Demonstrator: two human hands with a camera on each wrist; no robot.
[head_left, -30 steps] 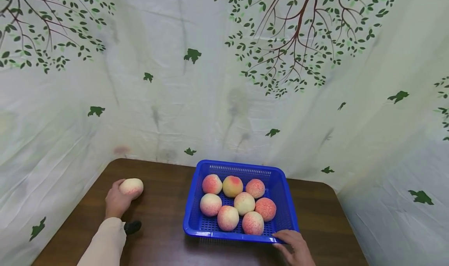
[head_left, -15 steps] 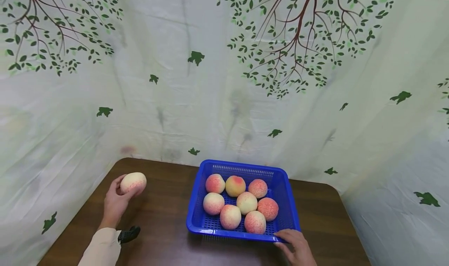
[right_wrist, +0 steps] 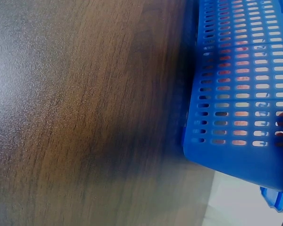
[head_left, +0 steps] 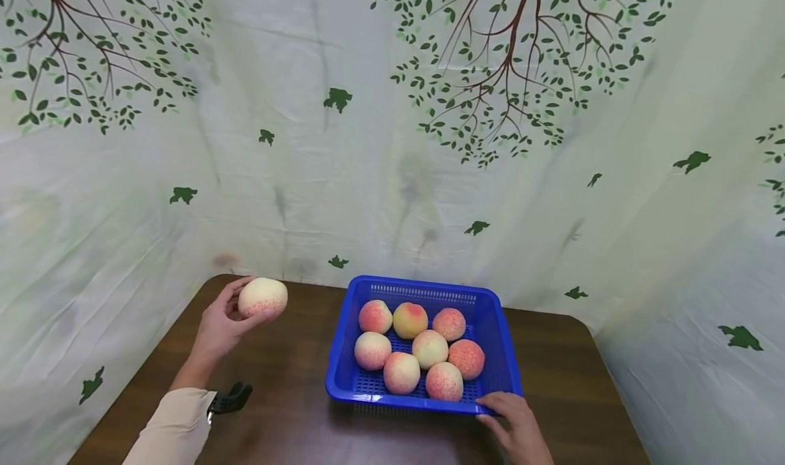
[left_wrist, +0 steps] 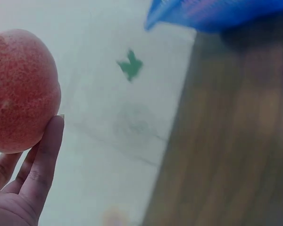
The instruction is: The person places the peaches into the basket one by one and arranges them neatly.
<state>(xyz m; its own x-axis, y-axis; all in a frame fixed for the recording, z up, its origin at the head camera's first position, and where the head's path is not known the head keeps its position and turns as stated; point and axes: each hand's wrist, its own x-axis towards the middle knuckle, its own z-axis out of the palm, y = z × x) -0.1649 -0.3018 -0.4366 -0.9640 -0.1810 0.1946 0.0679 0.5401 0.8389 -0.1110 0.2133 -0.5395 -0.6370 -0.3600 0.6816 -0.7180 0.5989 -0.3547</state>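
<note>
My left hand point(head_left: 222, 325) grips a pale peach point(head_left: 264, 297) with a pinkish-red underside, held up over the left part of the table. In the left wrist view the same peach point(left_wrist: 23, 92) shows its red speckled side, with fingers point(left_wrist: 43, 165) around it. At right, my right hand point(head_left: 518, 427) pinches the near right corner rim of a blue plastic basket point(head_left: 331, 376). Several peaches lie loose inside, among them a deep red peach point(head_left: 467, 359) and a yellowish peach point(head_left: 410, 320). The right wrist view shows the slotted basket wall point(right_wrist: 236, 155); that hand is almost wholly out of it.
The dark wooden table point(head_left: 288, 410) has rounded back corners. A pale cloth point(head_left: 368, 178) printed with branches and green leaves hangs behind and at both sides. A black strap point(head_left: 230, 398) sits at the left wrist, by a cream sleeve point(head_left: 174, 424).
My left hand has lifted the peach off the left side of the table and carried it up and to the right, toward the basket. The right hand stays at the basket's corner.
</note>
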